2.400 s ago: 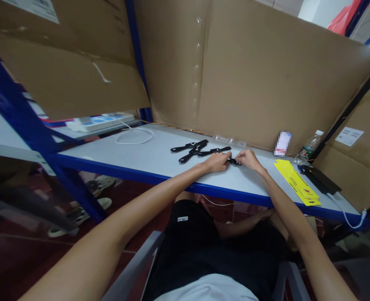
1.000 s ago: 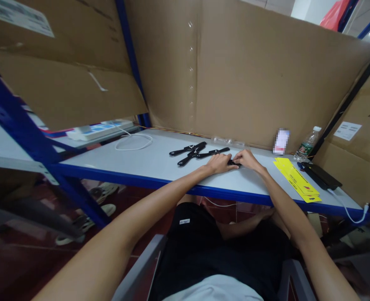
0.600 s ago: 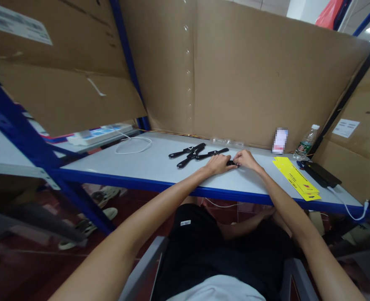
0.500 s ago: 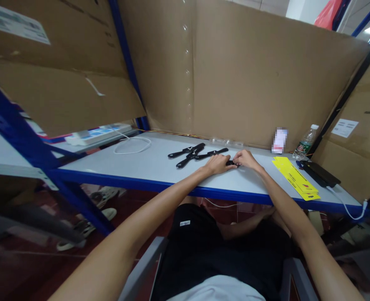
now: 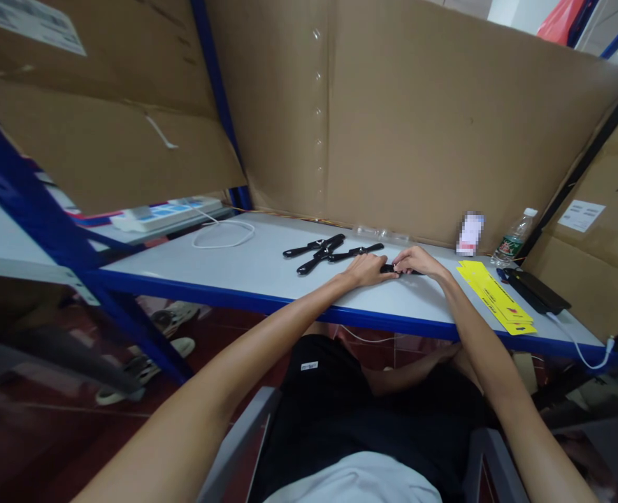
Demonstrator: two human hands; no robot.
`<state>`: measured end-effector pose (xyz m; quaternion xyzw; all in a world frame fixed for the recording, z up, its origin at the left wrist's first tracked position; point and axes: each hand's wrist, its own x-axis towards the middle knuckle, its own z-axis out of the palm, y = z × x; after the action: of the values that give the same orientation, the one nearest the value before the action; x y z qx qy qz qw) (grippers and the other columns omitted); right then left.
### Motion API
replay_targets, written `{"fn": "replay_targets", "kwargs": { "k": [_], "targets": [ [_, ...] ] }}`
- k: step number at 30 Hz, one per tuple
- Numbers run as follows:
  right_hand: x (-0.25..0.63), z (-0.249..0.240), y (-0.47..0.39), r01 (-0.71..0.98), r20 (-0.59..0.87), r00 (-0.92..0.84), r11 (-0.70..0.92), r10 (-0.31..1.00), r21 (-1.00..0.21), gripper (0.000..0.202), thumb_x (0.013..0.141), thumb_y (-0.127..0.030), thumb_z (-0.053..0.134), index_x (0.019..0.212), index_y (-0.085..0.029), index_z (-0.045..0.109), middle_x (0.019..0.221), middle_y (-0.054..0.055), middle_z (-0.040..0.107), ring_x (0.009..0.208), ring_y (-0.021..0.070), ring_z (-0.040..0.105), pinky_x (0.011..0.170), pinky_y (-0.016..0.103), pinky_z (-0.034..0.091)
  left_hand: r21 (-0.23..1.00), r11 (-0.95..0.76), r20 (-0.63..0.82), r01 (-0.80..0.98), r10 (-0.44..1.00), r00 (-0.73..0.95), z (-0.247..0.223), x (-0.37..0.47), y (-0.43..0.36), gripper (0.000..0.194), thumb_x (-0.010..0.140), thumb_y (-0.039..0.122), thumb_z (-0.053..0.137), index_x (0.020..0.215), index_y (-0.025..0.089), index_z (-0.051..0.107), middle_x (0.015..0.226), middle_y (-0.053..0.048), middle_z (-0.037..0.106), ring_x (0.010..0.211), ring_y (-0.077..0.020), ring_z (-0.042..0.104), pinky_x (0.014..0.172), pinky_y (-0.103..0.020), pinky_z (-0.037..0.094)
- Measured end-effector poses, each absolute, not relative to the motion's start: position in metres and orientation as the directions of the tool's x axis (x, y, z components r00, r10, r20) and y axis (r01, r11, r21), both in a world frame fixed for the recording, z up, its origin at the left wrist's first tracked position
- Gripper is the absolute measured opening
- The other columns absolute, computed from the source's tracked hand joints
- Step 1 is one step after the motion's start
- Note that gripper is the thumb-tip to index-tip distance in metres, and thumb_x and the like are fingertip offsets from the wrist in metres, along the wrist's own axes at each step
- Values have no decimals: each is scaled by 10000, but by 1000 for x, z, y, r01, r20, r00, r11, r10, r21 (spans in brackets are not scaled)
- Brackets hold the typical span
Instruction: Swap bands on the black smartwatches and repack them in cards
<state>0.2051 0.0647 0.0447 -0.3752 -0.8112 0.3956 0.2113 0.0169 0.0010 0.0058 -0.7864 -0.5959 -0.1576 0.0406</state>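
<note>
Low over the table, both hands are at one black two-handled tool, which looks like a spokeshave. Its middle and a short stretch of handle show; the rest is covered by fingers. My left hand is closed around its left side. The fingers of my right hand pinch at its middle, where a small part is too tiny to make out. To the left lie more black spokeshaves, one crossing another, and a third just behind my left hand.
Yellow printed cards lie on the table to the right. Beyond them are a black case with a white cable, a water bottle and a propped phone. A white cable lies at left; a cardboard wall closes the back.
My right hand has shifted slightly right along the spokeshave, and more of the handle shows beneath it. My left hand stays on it. The camera view has tilted a little.
</note>
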Motion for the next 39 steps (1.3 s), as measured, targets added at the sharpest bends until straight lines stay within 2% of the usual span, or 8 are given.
{"fn": "replay_targets", "kwargs": {
  "k": [6, 11, 16, 21, 27, 31, 35, 39],
  "targets": [
    [205, 42, 64, 554, 178, -620, 587, 764, -591, 152, 747, -254, 769, 656, -158, 695, 575, -16, 642, 577, 113, 546, 562, 224, 365, 140, -269, 290, 953, 931, 221, 6, 17, 2, 651, 904, 766, 511, 1083, 173, 710, 980, -158, 755, 922, -314, 713, 777, -355, 466],
    [196, 33, 60, 645, 279, -589, 649, 758, -404, 288, 821, -199, 657, 537, -172, 623, 508, -24, 571, 559, 111, 480, 566, 247, 307, 126, -267, 296, 955, 929, 221, 6, 18, 0, 641, 916, 743, 511, 1085, 158, 715, 990, -166, 759, 932, -318, 714, 781, -363, 464],
    [200, 39, 64, 580, 273, -555, 601, 786, -549, 369, 867, -366, 663, 560, -163, 648, 503, -7, 577, 535, 113, 500, 553, 239, 347, 133, -279, 294, 951, 928, 231, 6, 18, -1, 649, 924, 731, 507, 1116, 148, 718, 1002, -174, 755, 920, -319, 712, 779, -369, 468],
    [207, 46, 68, 416, 231, -591, 538, 773, -733, 142, 728, -260, 754, 819, -151, 748, 656, 4, 669, 595, 123, 568, 505, 206, 373, 129, -280, 283, 951, 930, 235, 7, 18, 0, 682, 916, 760, 487, 1116, 149, 716, 969, -169, 754, 887, -321, 711, 754, -370, 465],
    [200, 38, 66, 480, 255, -620, 616, 742, -625, 51, 713, -156, 755, 761, -147, 744, 689, 1, 698, 617, 109, 588, 574, 206, 417, 114, -286, 296, 951, 924, 243, 5, 18, 2, 689, 917, 767, 478, 1091, 146, 721, 958, -176, 753, 880, -325, 711, 749, -371, 468],
    [194, 32, 62, 544, 322, -588, 657, 742, -522, 20, 769, -143, 743, 779, -156, 732, 593, -19, 656, 602, 116, 602, 597, 210, 422, 108, -282, 302, 953, 923, 239, 5, 17, 1, 676, 918, 760, 486, 1096, 151, 721, 966, -165, 758, 890, -316, 715, 759, -360, 470],
    [191, 30, 62, 526, 258, -542, 562, 800, -638, 144, 808, -106, 675, 938, -142, 726, 487, -43, 593, 496, 126, 576, 564, 220, 432, 110, -283, 300, 953, 924, 239, 4, 17, 2, 693, 916, 756, 489, 1147, 144, 719, 983, -172, 760, 900, -330, 722, 759, -363, 473],
    [195, 37, 65, 467, 343, -445, 541, 827, -700, 69, 790, -177, 684, 851, -150, 700, 495, -42, 591, 474, 116, 526, 528, 215, 403, 107, -282, 305, 953, 922, 239, 2, 16, 5, 717, 914, 777, 468, 1124, 142, 729, 979, -173, 759, 912, -332, 722, 770, -364, 474]
  ]
}}
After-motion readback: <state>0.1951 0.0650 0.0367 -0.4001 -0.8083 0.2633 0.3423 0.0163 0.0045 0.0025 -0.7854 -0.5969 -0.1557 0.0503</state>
